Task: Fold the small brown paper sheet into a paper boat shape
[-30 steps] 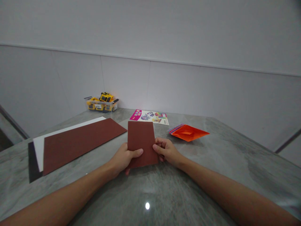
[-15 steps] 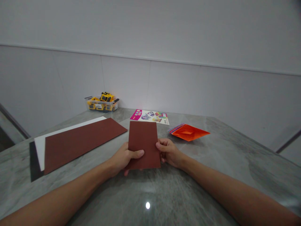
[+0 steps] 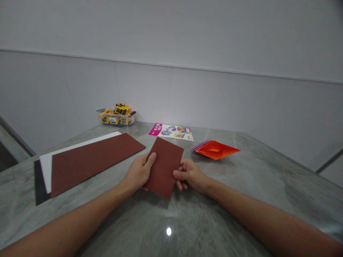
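A small brown rectangle of paper or card, perhaps folded, is held above the table between my two hands, its top leaning to the right. My left hand grips its left edge, thumb on the front and the other fingers mostly hidden behind. At the right edge, my right hand pinches it between thumb and fingers. Nearby on the left lies a long brown sheet over a white sheet and a black sheet.
An orange folded paper piece with several coloured layers sits to the right on the grey marbled table. A printed pink-and-white packet or booklet lies further back. Beside the wall stands a clear bin with yellow toy vehicles.
The small brown rectangle has turned clockwise and now sits tilted. My left hand has shifted up along its left edge; my right hand has moved slightly left and down with its edge.
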`<move>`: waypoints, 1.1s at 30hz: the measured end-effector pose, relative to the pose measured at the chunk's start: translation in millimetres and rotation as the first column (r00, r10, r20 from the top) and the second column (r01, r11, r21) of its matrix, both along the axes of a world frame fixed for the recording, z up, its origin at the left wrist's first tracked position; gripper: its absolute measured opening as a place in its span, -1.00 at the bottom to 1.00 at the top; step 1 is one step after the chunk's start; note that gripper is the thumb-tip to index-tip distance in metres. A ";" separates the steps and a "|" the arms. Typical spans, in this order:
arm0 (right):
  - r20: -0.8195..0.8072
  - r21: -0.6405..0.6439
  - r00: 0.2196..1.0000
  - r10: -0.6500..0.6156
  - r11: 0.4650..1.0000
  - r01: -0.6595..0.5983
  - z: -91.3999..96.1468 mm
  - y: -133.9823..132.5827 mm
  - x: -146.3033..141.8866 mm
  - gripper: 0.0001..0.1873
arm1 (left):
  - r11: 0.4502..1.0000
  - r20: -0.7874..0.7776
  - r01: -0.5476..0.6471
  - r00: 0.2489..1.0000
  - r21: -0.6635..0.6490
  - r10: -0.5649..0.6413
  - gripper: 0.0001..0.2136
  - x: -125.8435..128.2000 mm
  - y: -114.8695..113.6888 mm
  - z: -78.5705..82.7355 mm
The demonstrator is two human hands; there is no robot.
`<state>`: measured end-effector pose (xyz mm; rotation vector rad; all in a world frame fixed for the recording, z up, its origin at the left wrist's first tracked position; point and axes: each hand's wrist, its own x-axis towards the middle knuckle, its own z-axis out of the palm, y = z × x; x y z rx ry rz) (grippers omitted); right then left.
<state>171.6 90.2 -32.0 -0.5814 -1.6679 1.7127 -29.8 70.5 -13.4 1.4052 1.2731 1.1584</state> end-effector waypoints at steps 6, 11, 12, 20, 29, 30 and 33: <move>-0.051 -0.029 0.999 0.000 1.000 -0.002 -2.8 -0.7 0.3 -0.57 | 0.996 -0.023 0.090 0.996 -0.024 -0.090 -0.56 2.0 -6.5 13.3; -0.002 -0.060 0.996 -0.093 0.994 0.092 -7.1 2.5 2.2 -0.53 | 0.997 -0.121 0.074 0.990 0.011 -0.072 -0.57 -1.8 -4.0 13.0; 0.011 -0.048 0.996 -0.090 0.995 0.091 -6.7 2.7 2.9 -0.51 | 0.997 -0.123 0.083 0.989 -0.003 -0.082 -0.56 -2.2 -4.0 13.0; 0.020 -0.058 0.997 -0.080 0.995 0.082 -1.6 1.0 2.9 -0.50 | 0.985 -0.044 0.137 0.989 -0.105 -0.142 -0.58 0.4 -6.3 16.3; 0.047 -0.025 0.946 -0.321 0.946 0.322 -9.4 12.7 3.6 -0.45 | 0.991 -0.139 0.082 0.986 -0.104 -0.096 -0.67 -0.3 -7.6 20.4; 0.043 -0.022 0.945 -0.325 0.945 0.326 -9.3 12.9 4.0 -0.46 | 0.990 -0.131 0.081 0.987 -0.116 -0.097 -0.67 -0.3 -7.5 20.5; -0.003 -0.029 0.927 -0.376 0.926 0.376 -8.7 14.0 4.8 -0.48 | 0.987 -0.125 0.092 0.986 -0.133 -0.109 -0.66 0.1 -7.0 19.9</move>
